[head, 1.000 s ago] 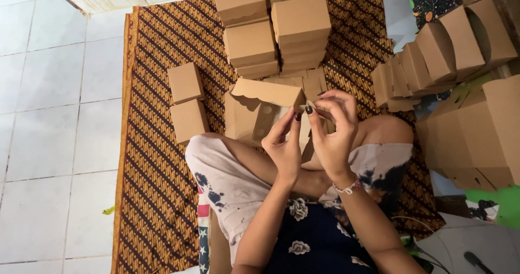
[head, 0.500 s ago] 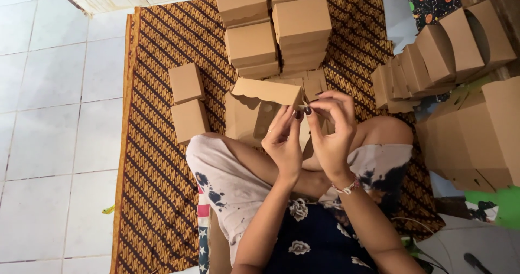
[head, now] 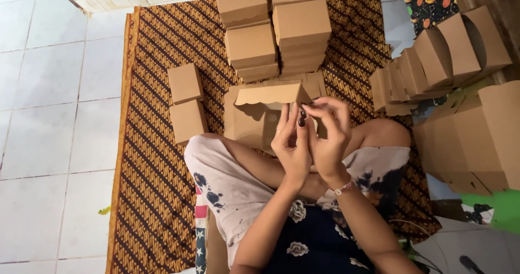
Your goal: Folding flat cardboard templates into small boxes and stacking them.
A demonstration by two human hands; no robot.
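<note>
1. Small dark object (head: 302, 115): pinched between the fingertips of both hands, held above the lap; too small to identify.
2. Left hand (head: 292, 144): fingers upright and drawn together, tips closed on the dark object.
3. Right hand (head: 329, 136): fingers curled over from the other side, tips meeting the left hand's at the object.
4. Open cardboard box (head: 260, 117): just beyond the hands, scalloped flap raised.
5. Stacked boxes (head: 276, 30): farther beyond the hands, two columns.
6. Two closed boxes (head: 187, 103): left of the hands, on the patterned mat (head: 151, 187).
7. Row of folded boxes (head: 433, 57): right of the hands, leaning together.
</note>
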